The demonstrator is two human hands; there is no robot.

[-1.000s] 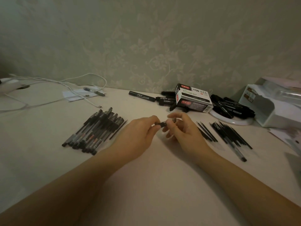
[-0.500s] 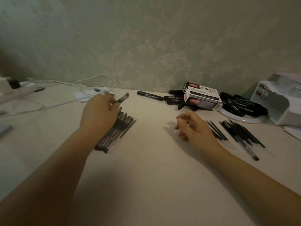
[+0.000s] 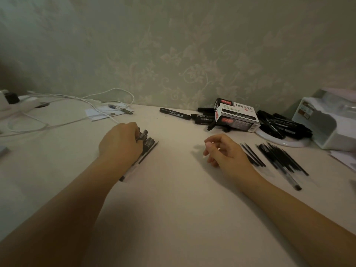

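A row of capped black pens (image 3: 149, 144) lies on the table left of centre, and my left hand (image 3: 119, 143) sits on top of it, hiding most of the pens. Its fingers curl down over one pen (image 3: 142, 135) at the far end of the row, whose cap sticks out past my fingertips. My right hand (image 3: 225, 151) rests on the table at centre right, fingers loosely curled and holding nothing. Just right of it lie thin black refills (image 3: 252, 155) and a loose bunch of pen parts (image 3: 279, 158).
A marker box (image 3: 237, 116) stands by the wall among loose black markers (image 3: 174, 113). More markers fill a white plate (image 3: 289, 144). A white container (image 3: 331, 124) is at far right. White cables (image 3: 57, 97), a power strip (image 3: 11, 105) and paper (image 3: 100, 113) lie far left.
Both hands held a pen together at centre. My left hand then carried it left and has now lowered it onto the row. My right hand let go and stays put.
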